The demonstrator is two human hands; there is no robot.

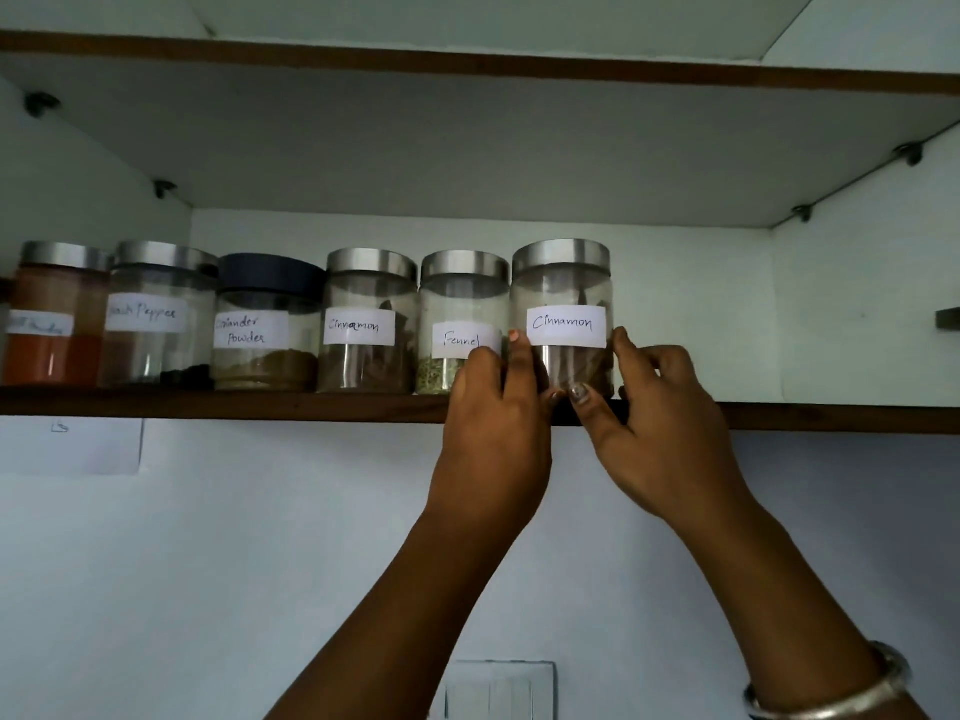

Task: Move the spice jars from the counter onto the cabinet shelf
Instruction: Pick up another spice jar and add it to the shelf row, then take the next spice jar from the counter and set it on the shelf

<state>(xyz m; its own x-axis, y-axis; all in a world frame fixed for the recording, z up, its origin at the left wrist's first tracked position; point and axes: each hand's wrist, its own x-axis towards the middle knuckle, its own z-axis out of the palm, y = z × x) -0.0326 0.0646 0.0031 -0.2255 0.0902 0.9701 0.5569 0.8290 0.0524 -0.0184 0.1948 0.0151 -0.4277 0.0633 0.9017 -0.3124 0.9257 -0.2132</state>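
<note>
The scene was viewed by one head-worn camera, tilted upward from below the cabinet shelf [223, 402]. The shelf was seen at close range, its underside edge and the wall [260, 563] beneath included.

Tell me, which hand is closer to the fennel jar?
The left hand. It sits partly in front of the fennel jar, between it and the cinnamon jar. The right hand is on the cinnamon jar's far side.

Clear glossy jar [563, 324], brushed-metal lid [561, 258], wooden shelf [208, 402]
</note>
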